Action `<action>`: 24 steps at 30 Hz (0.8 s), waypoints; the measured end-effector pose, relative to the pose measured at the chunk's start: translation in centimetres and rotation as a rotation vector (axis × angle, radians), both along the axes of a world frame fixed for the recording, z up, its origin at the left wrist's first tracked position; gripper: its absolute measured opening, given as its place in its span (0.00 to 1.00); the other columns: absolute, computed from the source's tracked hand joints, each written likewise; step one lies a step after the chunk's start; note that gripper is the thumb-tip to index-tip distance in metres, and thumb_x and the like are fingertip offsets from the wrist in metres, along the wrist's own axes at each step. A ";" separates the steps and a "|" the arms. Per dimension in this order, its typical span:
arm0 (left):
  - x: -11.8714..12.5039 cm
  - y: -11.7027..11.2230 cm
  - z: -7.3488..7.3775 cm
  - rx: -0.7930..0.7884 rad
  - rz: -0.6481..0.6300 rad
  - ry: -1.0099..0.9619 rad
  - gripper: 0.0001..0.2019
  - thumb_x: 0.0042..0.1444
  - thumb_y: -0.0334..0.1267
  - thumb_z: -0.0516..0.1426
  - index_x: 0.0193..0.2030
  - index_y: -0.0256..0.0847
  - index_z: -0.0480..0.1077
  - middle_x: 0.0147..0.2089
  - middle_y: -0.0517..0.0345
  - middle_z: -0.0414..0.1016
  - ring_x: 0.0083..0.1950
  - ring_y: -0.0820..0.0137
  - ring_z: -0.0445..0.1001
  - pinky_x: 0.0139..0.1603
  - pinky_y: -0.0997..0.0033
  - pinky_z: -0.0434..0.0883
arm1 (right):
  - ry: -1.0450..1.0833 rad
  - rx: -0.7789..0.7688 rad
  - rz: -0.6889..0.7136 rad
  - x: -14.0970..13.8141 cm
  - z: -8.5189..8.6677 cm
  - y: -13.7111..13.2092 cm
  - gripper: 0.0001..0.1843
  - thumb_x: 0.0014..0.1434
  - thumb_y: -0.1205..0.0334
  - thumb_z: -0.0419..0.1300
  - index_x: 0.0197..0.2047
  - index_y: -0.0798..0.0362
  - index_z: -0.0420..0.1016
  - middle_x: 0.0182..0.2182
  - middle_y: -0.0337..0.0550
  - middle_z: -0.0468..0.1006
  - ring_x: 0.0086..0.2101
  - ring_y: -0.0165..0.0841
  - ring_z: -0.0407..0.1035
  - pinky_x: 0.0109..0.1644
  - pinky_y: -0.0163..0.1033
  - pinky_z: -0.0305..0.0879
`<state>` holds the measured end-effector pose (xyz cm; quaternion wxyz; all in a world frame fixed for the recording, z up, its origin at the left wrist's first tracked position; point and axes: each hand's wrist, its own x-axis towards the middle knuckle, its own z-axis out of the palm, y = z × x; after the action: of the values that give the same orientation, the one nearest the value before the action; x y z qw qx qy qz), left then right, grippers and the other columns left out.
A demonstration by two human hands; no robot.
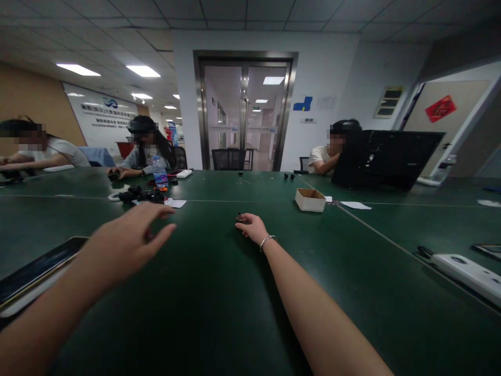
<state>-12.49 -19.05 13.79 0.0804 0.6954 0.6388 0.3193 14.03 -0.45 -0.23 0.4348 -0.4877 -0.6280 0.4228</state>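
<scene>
My right hand (252,227) reaches far out over the green table (219,292), fingers curled round a small dark part (239,216) at its fingertips. A bracelet sits on that wrist. My left hand (127,243) hovers above the table to the left, fingers spread and holding nothing, somewhat blurred. Beyond it lies a heap of small black parts (143,196) with a white paper slip (176,203).
A phone (37,269) lies at the left edge. A small cardboard box (310,199) stands mid-table, a water bottle (159,172) further back. White devices (469,271) lie at right. Three people sit at the far side, one behind a black laptop (387,159).
</scene>
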 end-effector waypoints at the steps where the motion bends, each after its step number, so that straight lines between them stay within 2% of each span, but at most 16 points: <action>1: 2.0 2.1 -0.2 0.032 -0.104 0.091 0.19 0.48 0.50 0.57 0.46 0.49 0.69 0.44 0.60 0.70 0.33 0.68 0.66 0.34 0.72 0.62 | -0.007 0.000 -0.013 0.0 0.1 -0.1 0.17 0.47 0.65 0.65 0.43 0.54 0.72 0.37 0.42 0.72 0.19 0.20 0.64 0.17 0.26 0.62; 3: 5.5 6.8 -1.4 0.043 -0.281 0.060 0.17 0.46 0.46 0.59 0.43 0.46 0.72 0.42 0.56 0.71 0.33 0.67 0.67 0.36 0.71 0.63 | 0.006 -0.007 -0.021 0.0 0.4 -0.2 0.16 0.47 0.67 0.65 0.41 0.54 0.72 0.35 0.41 0.71 0.19 0.20 0.65 0.17 0.26 0.63; 4: 6.9 9.2 -2.5 0.046 -0.324 0.027 0.17 0.45 0.45 0.59 0.43 0.45 0.72 0.43 0.54 0.71 0.35 0.67 0.69 0.38 0.70 0.65 | 0.030 -0.015 -0.014 -0.1 0.5 -0.2 0.14 0.47 0.68 0.65 0.40 0.55 0.72 0.33 0.40 0.71 0.19 0.21 0.66 0.18 0.27 0.64; 7: 10.0 15.9 -6.5 -0.005 -0.372 -0.198 0.17 0.43 0.41 0.61 0.43 0.43 0.72 0.44 0.50 0.71 0.40 0.64 0.71 0.40 0.70 0.67 | 0.108 -0.055 0.009 -0.1 0.6 0.4 0.12 0.46 0.72 0.64 0.37 0.55 0.71 0.27 0.36 0.70 0.19 0.24 0.68 0.20 0.28 0.67; 10: 11.8 20.0 -10.3 -0.139 -0.436 -0.421 0.14 0.48 0.40 0.58 0.43 0.41 0.72 0.41 0.51 0.73 0.36 0.68 0.72 0.35 0.71 0.70 | 0.090 -0.086 -0.019 0.0 0.7 1.4 0.13 0.46 0.74 0.64 0.36 0.56 0.71 0.22 0.34 0.69 0.18 0.24 0.68 0.20 0.29 0.68; 13: 12.4 21.7 -12.9 -0.143 -0.381 -0.634 0.10 0.51 0.38 0.57 0.39 0.37 0.72 0.38 0.52 0.73 0.31 0.72 0.72 0.33 0.72 0.71 | 0.091 -0.103 -0.042 0.1 0.7 2.0 0.11 0.47 0.76 0.63 0.37 0.58 0.72 0.21 0.35 0.71 0.18 0.23 0.67 0.22 0.28 0.68; 16: 12.1 21.9 -14.3 -0.109 -0.336 -0.829 0.11 0.49 0.39 0.60 0.37 0.35 0.73 0.34 0.53 0.74 0.31 0.74 0.72 0.37 0.71 0.72 | 0.243 -0.157 -0.036 0.3 0.8 2.0 0.08 0.51 0.75 0.61 0.37 0.60 0.72 0.24 0.41 0.74 0.21 0.25 0.70 0.27 0.29 0.71; 20: 11.6 21.4 -14.5 -0.151 -0.406 -0.990 0.15 0.44 0.41 0.64 0.37 0.34 0.73 0.35 0.52 0.75 0.33 0.72 0.73 0.42 0.67 0.72 | 0.370 -0.176 -0.004 0.8 0.9 1.4 0.09 0.52 0.75 0.60 0.38 0.59 0.73 0.26 0.42 0.75 0.24 0.26 0.72 0.32 0.32 0.74; 24: 11.6 20.9 -14.2 -0.170 -0.399 -0.999 0.18 0.43 0.44 0.64 0.38 0.33 0.73 0.35 0.51 0.75 0.35 0.70 0.74 0.43 0.66 0.72 | 0.413 -0.128 0.023 1.2 0.6 1.1 0.12 0.49 0.76 0.62 0.39 0.58 0.74 0.25 0.39 0.73 0.24 0.25 0.71 0.32 0.31 0.73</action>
<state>-0.88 1.83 -0.43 0.4891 0.5577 0.4021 0.5366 15.28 0.69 0.34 0.5176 -0.4102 -0.5030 0.5574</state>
